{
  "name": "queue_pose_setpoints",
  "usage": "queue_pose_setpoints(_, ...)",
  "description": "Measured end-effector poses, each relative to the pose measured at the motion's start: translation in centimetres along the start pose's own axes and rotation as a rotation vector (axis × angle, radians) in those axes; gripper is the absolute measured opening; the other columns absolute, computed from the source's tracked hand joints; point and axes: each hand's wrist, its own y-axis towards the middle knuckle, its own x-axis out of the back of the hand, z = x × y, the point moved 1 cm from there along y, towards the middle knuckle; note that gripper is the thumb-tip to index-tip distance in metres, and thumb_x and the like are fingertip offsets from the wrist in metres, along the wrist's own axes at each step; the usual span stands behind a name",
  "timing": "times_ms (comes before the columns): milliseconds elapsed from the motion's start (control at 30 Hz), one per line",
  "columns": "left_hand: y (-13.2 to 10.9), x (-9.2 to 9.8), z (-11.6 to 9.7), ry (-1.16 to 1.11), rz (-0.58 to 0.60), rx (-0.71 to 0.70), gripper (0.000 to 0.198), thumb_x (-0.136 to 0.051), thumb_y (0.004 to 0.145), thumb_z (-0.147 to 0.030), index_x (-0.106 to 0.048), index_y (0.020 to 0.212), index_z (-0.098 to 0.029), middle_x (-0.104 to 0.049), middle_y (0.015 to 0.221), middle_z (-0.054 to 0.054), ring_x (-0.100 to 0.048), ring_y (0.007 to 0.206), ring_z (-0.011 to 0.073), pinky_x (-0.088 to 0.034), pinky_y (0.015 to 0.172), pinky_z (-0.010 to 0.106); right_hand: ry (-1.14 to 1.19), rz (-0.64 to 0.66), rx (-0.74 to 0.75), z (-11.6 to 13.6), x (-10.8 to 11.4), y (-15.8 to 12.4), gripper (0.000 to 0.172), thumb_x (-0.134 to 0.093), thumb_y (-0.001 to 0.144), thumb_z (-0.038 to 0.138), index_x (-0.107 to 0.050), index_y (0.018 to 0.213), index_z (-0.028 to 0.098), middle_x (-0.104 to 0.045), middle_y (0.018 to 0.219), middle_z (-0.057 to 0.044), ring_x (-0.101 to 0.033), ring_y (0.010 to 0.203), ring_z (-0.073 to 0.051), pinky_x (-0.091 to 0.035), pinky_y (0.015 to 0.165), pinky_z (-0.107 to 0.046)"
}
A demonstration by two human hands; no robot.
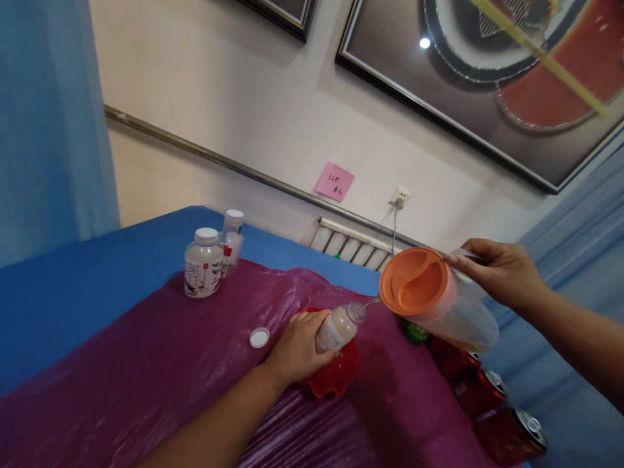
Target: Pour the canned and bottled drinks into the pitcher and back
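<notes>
My left hand [299,348] is wrapped round a small clear bottle [338,328], which tilts to the right with its mouth uncapped. Under the bottle sits a red scalloped bowl [334,377], partly covered by my hand. My right hand [507,270] grips the handle of a translucent pitcher [463,318] with an orange lid [414,283]. The pitcher is tipped to the left, and a thin stream of liquid runs from its spout to the bottle's mouth. Left of the bowl, a white cap [259,337] lies on the purple plastic sheet [209,351].
A labelled jar [202,266] with a white lid and a clear bottle [234,237] stand at the back left. Several red cans [480,390] line the right edge, near a green item [414,330]. Behind the table are a radiator [348,240] and a metal pipe [219,156].
</notes>
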Motion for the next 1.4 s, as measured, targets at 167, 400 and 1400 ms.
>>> queue_pose_setpoints(167, 0.0, 0.0, 0.0, -0.005, -0.019, -0.009, 0.065, -0.082, 0.067, -0.031, -0.059, 0.128, -0.028, -0.070, 0.124, 0.008, -0.063, 0.115, 0.0340, -0.045, 0.104, 0.052, -0.013, -0.003, -0.010, 0.4, 0.1, 0.0, 0.066, -0.066, 0.067, 0.084, -0.060, 0.055, 0.019, -0.040, 0.052, 0.003, -0.036, 0.050, -0.010, -0.029, 0.044, -0.023)
queue_pose_setpoints(400, 0.0, 0.1, -0.1, 0.018, 0.002, 0.003, 0.065, -0.083, 0.068, -0.032, -0.061, 0.128, -0.026, -0.070, 0.125, 0.009, -0.062, 0.118, 0.0349, -0.043, 0.106, 0.051, -0.028, 0.003, -0.009, 0.7, 0.3, -0.1, 0.066, -0.066, 0.066, 0.085, -0.060, 0.055, 0.019, -0.040, 0.052, 0.003, -0.037, 0.050, -0.010, -0.029, 0.044, -0.023)
queue_pose_setpoints(1400, 0.2, -0.3, -0.1, -0.071, -0.049, 0.029, 0.058, -0.079, 0.071, -0.033, -0.061, 0.126, -0.029, -0.072, 0.122, 0.005, -0.066, 0.112, 0.0306, -0.048, 0.102, 0.046, 0.640, -0.230, -0.385, -7.1, -7.9, -6.1, 0.054, -0.075, 0.075, 0.064, -0.048, 0.055, 0.022, -0.037, 0.049, 0.006, -0.032, 0.046, -0.010, -0.028, 0.043, -0.024)
